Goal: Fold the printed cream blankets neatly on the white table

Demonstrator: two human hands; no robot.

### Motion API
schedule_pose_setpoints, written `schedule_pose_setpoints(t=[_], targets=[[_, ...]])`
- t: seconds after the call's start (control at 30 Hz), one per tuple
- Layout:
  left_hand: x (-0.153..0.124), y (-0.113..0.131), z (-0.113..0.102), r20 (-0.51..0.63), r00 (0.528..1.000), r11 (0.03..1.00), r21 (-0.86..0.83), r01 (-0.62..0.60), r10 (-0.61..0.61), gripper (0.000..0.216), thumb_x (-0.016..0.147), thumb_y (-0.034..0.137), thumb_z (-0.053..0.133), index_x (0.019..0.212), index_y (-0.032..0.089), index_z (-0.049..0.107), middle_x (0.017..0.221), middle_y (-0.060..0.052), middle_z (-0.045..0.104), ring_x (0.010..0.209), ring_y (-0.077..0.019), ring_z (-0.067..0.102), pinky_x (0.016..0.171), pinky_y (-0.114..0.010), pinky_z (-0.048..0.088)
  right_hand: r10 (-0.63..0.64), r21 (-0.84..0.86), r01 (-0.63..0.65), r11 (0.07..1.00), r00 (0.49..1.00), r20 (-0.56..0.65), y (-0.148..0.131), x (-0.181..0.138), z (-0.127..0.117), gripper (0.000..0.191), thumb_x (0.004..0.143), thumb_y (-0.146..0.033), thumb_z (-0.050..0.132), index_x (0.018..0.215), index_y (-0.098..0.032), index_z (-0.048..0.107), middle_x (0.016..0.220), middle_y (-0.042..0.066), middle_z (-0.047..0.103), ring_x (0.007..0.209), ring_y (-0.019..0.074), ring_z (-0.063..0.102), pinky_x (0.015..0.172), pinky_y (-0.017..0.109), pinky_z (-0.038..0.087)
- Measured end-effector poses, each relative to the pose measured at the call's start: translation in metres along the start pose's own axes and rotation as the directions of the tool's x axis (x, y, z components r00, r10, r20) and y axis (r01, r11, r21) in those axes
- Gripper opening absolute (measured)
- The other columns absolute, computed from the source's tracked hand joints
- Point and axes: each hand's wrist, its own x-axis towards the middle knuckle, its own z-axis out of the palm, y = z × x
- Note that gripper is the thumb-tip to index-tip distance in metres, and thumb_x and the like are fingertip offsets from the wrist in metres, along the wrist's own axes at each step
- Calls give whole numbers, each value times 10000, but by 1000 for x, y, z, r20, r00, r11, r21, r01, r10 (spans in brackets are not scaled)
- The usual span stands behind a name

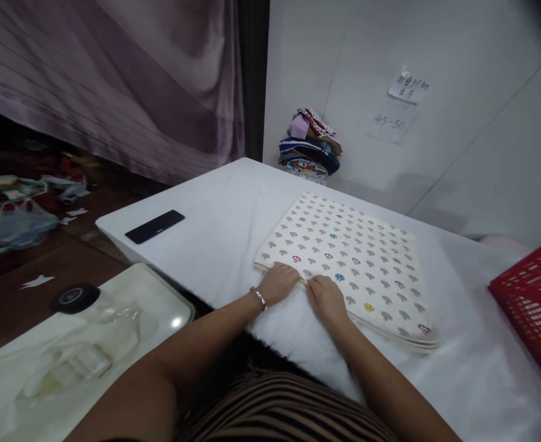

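A folded white cloth (344, 245) printed with grey, red, blue and yellow mushrooms lies flat on the white-covered table (224, 209). Its layers show along the near edge. My left hand (279, 283), with a bracelet at the wrist, is closed on that near edge towards its left end. Close beside it, my right hand (326, 298) pinches the same edge. Both thumbs and parts of the fingers are hidden by the hands and cloth.
A black phone (155, 226) lies at the table's left. Folded clothes (311, 146) are stacked by the wall. A red plastic basket (530, 288) stands at the right. Left of me is a lower white surface (159, 294) with a black round object (75, 298).
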Motion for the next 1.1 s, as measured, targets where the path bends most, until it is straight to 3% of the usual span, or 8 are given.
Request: schedule_pose_setpoints(t=[0.2,0.4,0.73,0.9,1.1], targets=[[-8,-3,-9,-15,997,995,-57,77,-78,117,873,198,434,918,175,540,892,-39,610,885,-178,537,796,-334,379,10,0,-10,1000,1000,9,2,-2,2,233,926,-215,389,904,-174,617,906,85,584,858,216,483,749,331,409],[-25,-24,-12,-82,984,987,-4,162,-161,142,868,167,423,929,188,549,925,-42,616,919,-179,528,810,-345,374,29,-21,-28,999,999,25,1,-1,0,214,918,-215,411,948,-175,619,915,77,595,866,206,495,760,314,413],[-26,-42,-19,-42,996,993,76,86,-83,167,885,167,431,959,198,578,895,-22,630,896,-163,533,816,-331,377,11,-79,-4,997,997,82,0,2,0,275,895,-206,447,1139,-152,563,1032,104,591,928,215,493,787,311,408],[-23,-47,-17,-20,998,997,58,56,-55,162,874,155,445,953,185,584,884,-27,626,887,-166,541,809,-325,399,2,-63,7,998,989,149,-5,14,3,246,909,-219,420,1097,-187,576,1083,88,581,952,208,490,810,309,395],[-22,-40,-15,-154,988,1000,0,30,-30,153,857,131,439,933,165,567,1047,-58,593,993,-173,511,858,-337,411,91,65,-105,992,978,188,-8,23,-1,228,927,-248,390,1010,-210,599,970,55,606,922,183,507,777,277,407]])
